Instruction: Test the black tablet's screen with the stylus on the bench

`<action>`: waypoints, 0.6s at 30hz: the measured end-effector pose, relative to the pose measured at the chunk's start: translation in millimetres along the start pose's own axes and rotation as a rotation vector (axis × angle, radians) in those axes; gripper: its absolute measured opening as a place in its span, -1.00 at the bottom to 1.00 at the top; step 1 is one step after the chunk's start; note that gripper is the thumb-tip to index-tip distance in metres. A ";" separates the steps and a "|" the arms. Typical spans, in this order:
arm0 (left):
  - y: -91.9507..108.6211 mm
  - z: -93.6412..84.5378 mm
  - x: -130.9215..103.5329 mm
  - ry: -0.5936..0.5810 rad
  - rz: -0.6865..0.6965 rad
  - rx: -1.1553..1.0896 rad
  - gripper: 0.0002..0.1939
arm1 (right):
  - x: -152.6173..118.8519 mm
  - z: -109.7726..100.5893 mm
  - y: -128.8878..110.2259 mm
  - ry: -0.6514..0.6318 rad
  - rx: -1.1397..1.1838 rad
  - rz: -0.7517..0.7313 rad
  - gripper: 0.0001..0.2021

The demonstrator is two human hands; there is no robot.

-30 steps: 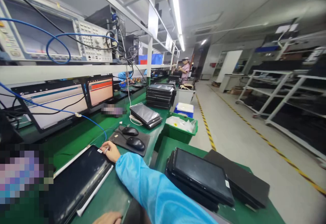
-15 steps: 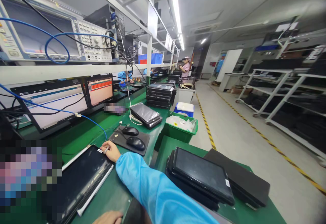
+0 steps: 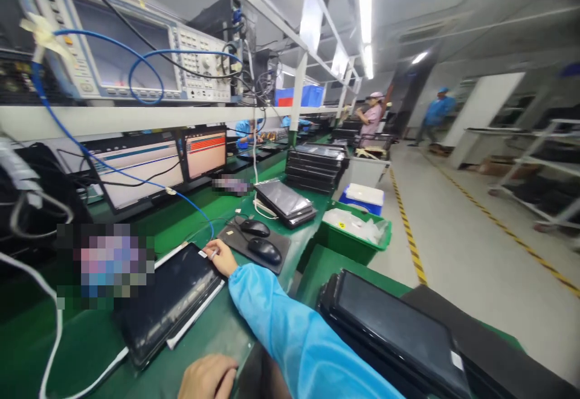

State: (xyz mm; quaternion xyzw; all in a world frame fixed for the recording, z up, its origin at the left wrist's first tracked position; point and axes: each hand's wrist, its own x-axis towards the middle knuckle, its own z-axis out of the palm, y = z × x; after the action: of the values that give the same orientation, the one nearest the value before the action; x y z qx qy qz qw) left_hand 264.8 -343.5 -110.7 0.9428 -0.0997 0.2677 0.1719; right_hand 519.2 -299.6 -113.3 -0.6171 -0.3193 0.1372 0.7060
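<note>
A black tablet [image 3: 170, 299] lies flat in a white-edged holder on the green bench. My right hand [image 3: 220, 258], at the end of a blue sleeve, rests on the tablet's far right corner. Its fingers pinch a small light plug [image 3: 212, 254] there, where the blue cable [image 3: 194, 208] comes down. My left hand [image 3: 207, 378] lies curled at the near bench edge, below the tablet, with nothing seen in it.
Two mice [image 3: 260, 239] sit on a dark pad just past my right hand. Monitors [image 3: 140, 166] and a test instrument [image 3: 136, 54] line the left. Stacked tablets [image 3: 399, 332] lie at my right, a green bin [image 3: 351, 242] beyond. People stand far down the aisle.
The view has swung left and dipped slightly. My right hand stays on the tablet's corner and my left hand at the bench edge. A person in blue now shows in the far aisle.
</note>
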 end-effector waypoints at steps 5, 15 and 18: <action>14.8 -2.8 0.0 0.020 -0.098 0.005 -0.62 | -4.6 -1.4 0.9 -0.035 0.028 -0.009 -0.68; 12.6 4.3 -6.6 0.029 -0.130 -0.015 -0.68 | -9.3 -1.6 -1.1 -0.042 0.029 -0.026 -0.61; 12.0 5.1 -6.2 0.047 -0.110 -0.001 -0.68 | -8.7 -1.1 0.3 -0.046 0.031 -0.025 -0.61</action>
State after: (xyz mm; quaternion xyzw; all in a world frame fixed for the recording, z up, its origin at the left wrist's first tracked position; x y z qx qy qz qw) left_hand 258.6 -355.9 -114.9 0.9402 -0.0437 0.2800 0.1891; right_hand 513.3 -305.6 -116.1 -0.5986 -0.3409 0.1477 0.7096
